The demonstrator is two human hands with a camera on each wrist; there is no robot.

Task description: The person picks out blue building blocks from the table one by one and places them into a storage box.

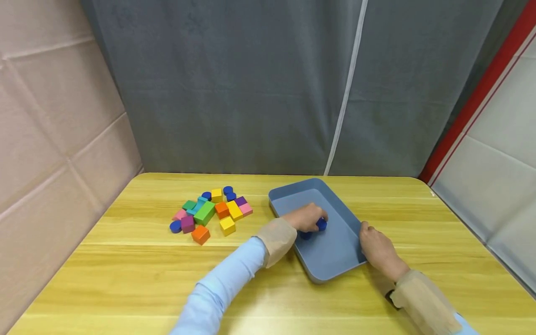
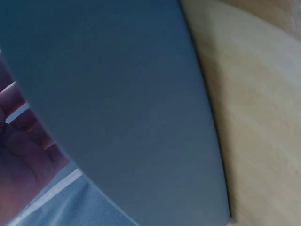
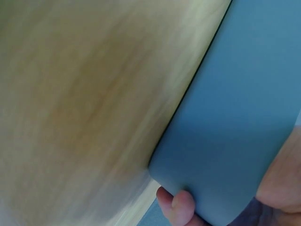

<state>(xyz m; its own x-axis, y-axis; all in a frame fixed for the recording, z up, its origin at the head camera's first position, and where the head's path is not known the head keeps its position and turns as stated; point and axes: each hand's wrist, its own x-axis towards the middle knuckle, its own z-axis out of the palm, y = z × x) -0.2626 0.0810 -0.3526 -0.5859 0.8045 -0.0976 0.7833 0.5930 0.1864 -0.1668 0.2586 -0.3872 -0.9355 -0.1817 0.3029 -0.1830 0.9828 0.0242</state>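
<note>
A blue-grey tray (image 1: 339,251) stands at an angle on the table. Reaching over its near left side, my left hand (image 1: 305,217) pinches a blue round block (image 1: 321,224) inside it. Another blue round block (image 1: 306,235) lies in the tray just under that hand, partly hidden. My right hand (image 1: 377,246) grips the tray's right rim near the front corner. From the left wrist, the tray's outer wall (image 2: 127,113) blocks the fingertips of the left hand (image 2: 28,160). In the right wrist view, fingers (image 3: 181,207) curl against the tray wall (image 3: 225,117).
Left of the tray, several coloured blocks lie clustered, among them a green block (image 1: 204,213), an orange cube (image 1: 201,235), a yellow cube (image 1: 228,226) and a blue round block (image 1: 176,226). A grey curtain (image 1: 234,93) hangs behind the wooden table (image 1: 138,279).
</note>
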